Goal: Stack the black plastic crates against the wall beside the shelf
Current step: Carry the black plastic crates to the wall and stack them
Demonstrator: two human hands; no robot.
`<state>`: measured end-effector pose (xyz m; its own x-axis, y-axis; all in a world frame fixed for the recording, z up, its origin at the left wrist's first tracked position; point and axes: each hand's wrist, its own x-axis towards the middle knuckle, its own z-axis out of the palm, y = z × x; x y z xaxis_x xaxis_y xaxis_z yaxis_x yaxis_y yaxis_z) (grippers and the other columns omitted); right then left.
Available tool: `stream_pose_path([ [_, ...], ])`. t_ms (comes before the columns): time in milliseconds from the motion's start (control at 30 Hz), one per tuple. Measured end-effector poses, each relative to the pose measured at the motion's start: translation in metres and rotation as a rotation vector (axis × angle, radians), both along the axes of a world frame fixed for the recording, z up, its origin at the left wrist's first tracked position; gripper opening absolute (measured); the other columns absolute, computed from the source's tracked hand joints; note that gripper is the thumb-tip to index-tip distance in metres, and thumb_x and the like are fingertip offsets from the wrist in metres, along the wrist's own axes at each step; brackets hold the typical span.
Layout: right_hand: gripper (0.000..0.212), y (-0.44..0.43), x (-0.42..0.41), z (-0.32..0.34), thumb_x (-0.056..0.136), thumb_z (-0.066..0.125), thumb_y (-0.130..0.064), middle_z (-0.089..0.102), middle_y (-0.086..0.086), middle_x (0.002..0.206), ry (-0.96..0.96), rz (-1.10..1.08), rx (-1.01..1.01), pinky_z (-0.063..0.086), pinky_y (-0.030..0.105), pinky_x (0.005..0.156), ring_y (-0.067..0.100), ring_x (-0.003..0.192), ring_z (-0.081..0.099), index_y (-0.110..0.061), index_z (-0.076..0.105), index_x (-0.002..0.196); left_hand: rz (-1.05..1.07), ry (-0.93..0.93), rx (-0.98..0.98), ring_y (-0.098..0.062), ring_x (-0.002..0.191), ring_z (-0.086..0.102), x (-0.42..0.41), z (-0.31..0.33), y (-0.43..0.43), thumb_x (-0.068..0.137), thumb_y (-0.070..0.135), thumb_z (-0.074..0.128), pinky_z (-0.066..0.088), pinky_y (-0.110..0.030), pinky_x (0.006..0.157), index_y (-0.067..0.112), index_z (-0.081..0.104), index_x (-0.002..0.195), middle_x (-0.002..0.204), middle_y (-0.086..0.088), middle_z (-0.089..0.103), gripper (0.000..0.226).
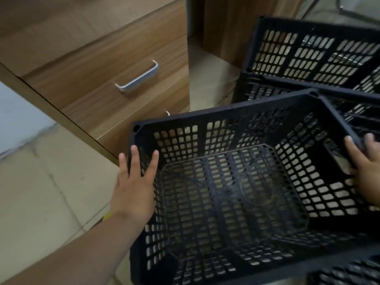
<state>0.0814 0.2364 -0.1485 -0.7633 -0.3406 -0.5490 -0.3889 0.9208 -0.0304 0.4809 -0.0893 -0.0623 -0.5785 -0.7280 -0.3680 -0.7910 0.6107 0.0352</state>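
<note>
A black perforated plastic crate [230,118] fills the centre, open side up and empty. My left hand [135,186] lies over its left rim, fingers spread on the wall and thumb inside. My right hand [364,167] grips the right rim, thumb on the inside. Behind it at the upper right stand more black crates [312,56], the top one tilted on a lower crate [265,93]. Part of another black crate [349,272] shows at the bottom right corner.
A wooden drawer cabinet [102,64] with a metal handle [137,78] stands at the left, close to the held crate's far left corner. A wooden panel [230,23] rises behind. Beige tiled floor [41,198] lies at the left.
</note>
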Motion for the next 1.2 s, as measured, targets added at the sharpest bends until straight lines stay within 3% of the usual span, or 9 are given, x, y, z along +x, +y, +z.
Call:
stream_pose_path([
  [67,0.13,-0.005,0.01,0.017,0.067,0.078,-0.009,-0.022,-0.009,0.154,0.096,-0.115,-0.154,0.03,0.05,0.11,0.031,0.143,0.008,-0.049,-0.022,0.139,0.029,0.047,0.038,-0.032,0.135,-0.033,-0.001,-0.001,-0.001,0.078,-0.007,0.059,0.031,-0.042,0.11,0.043,-0.037,0.127,0.139,-0.004,-0.049,0.119],
  [133,0.119,-0.024,0.035,0.05,0.077,0.061,0.006,-0.011,-0.009,0.157,0.33,-0.108,-0.278,0.038,0.046,0.105,0.027,0.143,0.011,-0.052,-0.025,0.134,0.049,0.081,0.055,-0.032,0.135,-0.034,0.0,-0.002,-0.002,0.078,-0.009,0.059,0.032,-0.043,0.109,0.045,-0.033,0.13,0.142,-0.005,-0.046,0.118],
  [167,0.115,-0.027,0.045,0.058,0.079,0.055,0.01,-0.007,-0.01,0.157,0.345,-0.051,-0.251,0.044,0.044,0.098,0.027,0.142,0.018,-0.054,-0.023,0.133,0.059,0.097,0.057,-0.032,0.135,-0.034,0.001,-0.003,-0.004,0.08,-0.007,0.058,0.03,-0.045,0.11,0.045,-0.032,0.129,0.143,-0.006,-0.045,0.115],
  [333,0.093,-0.043,0.072,0.066,0.083,0.048,0.011,0.011,-0.008,0.157,0.358,0.005,-0.249,0.044,0.04,0.087,0.029,0.132,0.038,-0.036,0.002,0.148,0.078,0.154,-0.011,-0.033,0.138,-0.028,0.023,-0.011,-0.014,0.084,-0.007,0.054,0.02,-0.046,0.112,0.041,-0.027,0.132,0.147,-0.011,-0.037,0.106],
  [533,0.086,-0.05,0.115,0.073,0.085,0.047,0.008,0.014,-0.012,0.156,0.342,-0.03,-0.26,0.042,0.032,0.074,0.027,0.119,0.05,-0.033,0.008,0.149,0.073,0.189,-0.091,-0.033,0.141,-0.016,0.07,-0.015,-0.021,0.082,-0.004,0.056,0.014,-0.046,0.115,0.031,-0.011,0.143,0.152,-0.016,-0.019,0.098],
  [667,0.079,-0.034,0.145,0.083,0.086,0.049,0.004,0.023,-0.015,0.153,0.323,-0.057,-0.33,0.042,0.032,0.068,0.029,0.108,0.055,-0.033,0.017,0.148,0.063,0.256,-0.059,-0.02,0.139,-0.028,0.097,-0.006,-0.019,0.079,-0.009,0.055,0.008,-0.041,0.116,0.031,-0.012,0.141,0.152,-0.008,-0.022,0.1],
  [800,0.08,-0.029,0.18,0.102,0.085,0.053,0.002,0.035,-0.004,0.15,0.274,-0.078,-0.349,0.045,0.037,0.071,0.031,0.108,0.055,-0.035,0.018,0.147,0.092,0.297,-0.026,-0.013,0.127,-0.044,0.131,0.007,-0.012,0.082,-0.006,0.053,0.008,-0.037,0.115,0.037,-0.021,0.137,0.151,-0.005,-0.03,0.102],
  [1000,0.076,-0.046,0.244,0.131,0.085,0.052,0.002,0.041,0.0,0.146,0.198,-0.045,-0.406,0.043,0.038,0.093,0.029,0.118,0.052,-0.033,0.024,0.146,0.178,0.275,-0.055,-0.023,0.14,-0.026,0.216,0.027,-0.003,0.086,0.005,0.055,0.008,-0.039,0.115,0.033,-0.015,0.14,0.153,-0.011,-0.021,0.092],
  [1200,0.074,-0.086,0.312,0.175,0.088,0.048,0.002,0.035,-0.002,0.149,0.095,0.04,-0.436,0.034,0.033,0.104,0.021,0.127,0.044,-0.034,0.02,0.147,0.329,0.229,-0.122,-0.041,0.135,0.016,0.318,0.081,-0.011,0.069,0.011,0.077,0.031,-0.056,0.107,0.028,0.031,0.145,0.146,-0.022,0.015,0.09],
])
